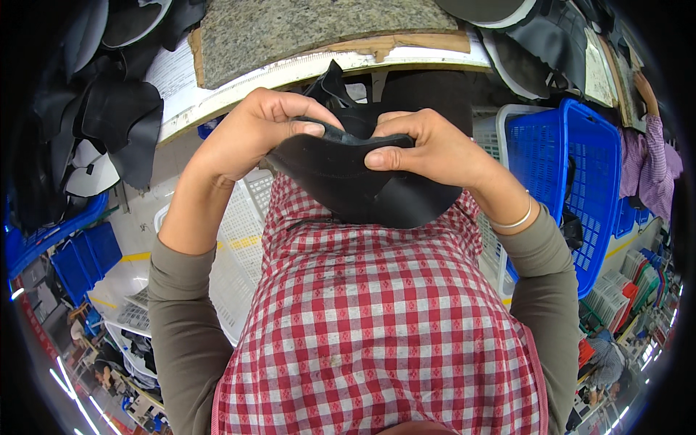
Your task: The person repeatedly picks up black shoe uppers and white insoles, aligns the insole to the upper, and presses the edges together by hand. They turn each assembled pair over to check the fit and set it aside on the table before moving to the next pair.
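Note:
Between my two hands is a curved black leather piece, held up in front of my checked apron. Its upper edge is pinched by my left hand, with the thumb on the near face and the fingers behind. My right hand grips the same edge further right, thumb pressed on the near face and fingers curled over the rim. The edge bends in a shallow dip between the hands. Behind it, more black material shows, pointed at the top; whether it is joined to the held piece I cannot tell.
A speckled stone slab lies on the workbench ahead. Black leather pieces are heaped at the left, others at the right. Blue crates and white baskets stand around me. Another person's arm reaches in far right.

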`<state>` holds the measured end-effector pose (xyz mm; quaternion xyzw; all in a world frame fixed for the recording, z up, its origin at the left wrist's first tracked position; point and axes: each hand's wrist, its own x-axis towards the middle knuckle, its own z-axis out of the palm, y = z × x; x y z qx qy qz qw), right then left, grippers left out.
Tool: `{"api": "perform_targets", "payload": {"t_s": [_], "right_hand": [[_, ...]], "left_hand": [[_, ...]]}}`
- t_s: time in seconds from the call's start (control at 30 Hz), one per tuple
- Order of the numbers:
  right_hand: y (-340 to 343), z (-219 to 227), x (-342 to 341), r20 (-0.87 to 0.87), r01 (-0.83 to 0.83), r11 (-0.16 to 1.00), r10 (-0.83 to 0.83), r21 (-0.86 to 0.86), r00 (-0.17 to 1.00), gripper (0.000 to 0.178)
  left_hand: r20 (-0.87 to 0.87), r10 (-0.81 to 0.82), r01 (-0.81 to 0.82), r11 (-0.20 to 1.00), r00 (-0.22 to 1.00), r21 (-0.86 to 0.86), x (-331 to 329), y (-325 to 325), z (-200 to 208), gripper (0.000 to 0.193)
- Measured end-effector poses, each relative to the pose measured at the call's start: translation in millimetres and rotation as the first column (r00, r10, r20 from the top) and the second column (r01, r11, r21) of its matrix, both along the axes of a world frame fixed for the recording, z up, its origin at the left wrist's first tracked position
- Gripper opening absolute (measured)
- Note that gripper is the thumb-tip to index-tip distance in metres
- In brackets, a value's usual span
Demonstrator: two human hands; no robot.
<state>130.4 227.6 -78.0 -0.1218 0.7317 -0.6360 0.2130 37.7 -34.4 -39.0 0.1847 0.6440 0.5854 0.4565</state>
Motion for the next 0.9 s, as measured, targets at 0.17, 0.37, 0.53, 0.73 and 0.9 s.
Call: {"api": "perform_targets", "payload": {"t_s": [0.17,0.37,0.53,0.73,0.9], "right_hand": [[-4.1,5.0,12.3,-0.271,0.122,0.977,-0.072,0.174,0.960,0.025],[6.8,13.9,2.6,-0.178,-0.076,0.989,0.098,0.129,0.979,0.029],[4.1,11.1,2.0,-0.013,-0.112,0.994,0.111,-0.019,0.994,0.033],[-10.3,6.2,24.2,-0.082,0.138,0.990,-0.137,0.000,0.987,0.027],[-13.2,8.2,32.6,-0.124,0.224,0.973,-0.217,0.048,0.968,0.023]], "left_hand": [[-0.088,0.021,-0.020,1.000,0.996,0.011,7.3,0.6,-4.3,0.017],[-0.181,-0.120,0.122,0.993,0.976,0.002,7.9,5.6,3.4,0.023],[-0.259,-0.139,0.151,0.988,0.956,0.028,12.5,7.4,6.5,0.022],[-0.245,-0.117,0.133,0.990,0.962,0.051,14.5,4.4,7.4,0.017],[-0.270,-0.106,0.123,0.991,0.957,0.047,7.5,-8.3,13.2,0.034]]}}
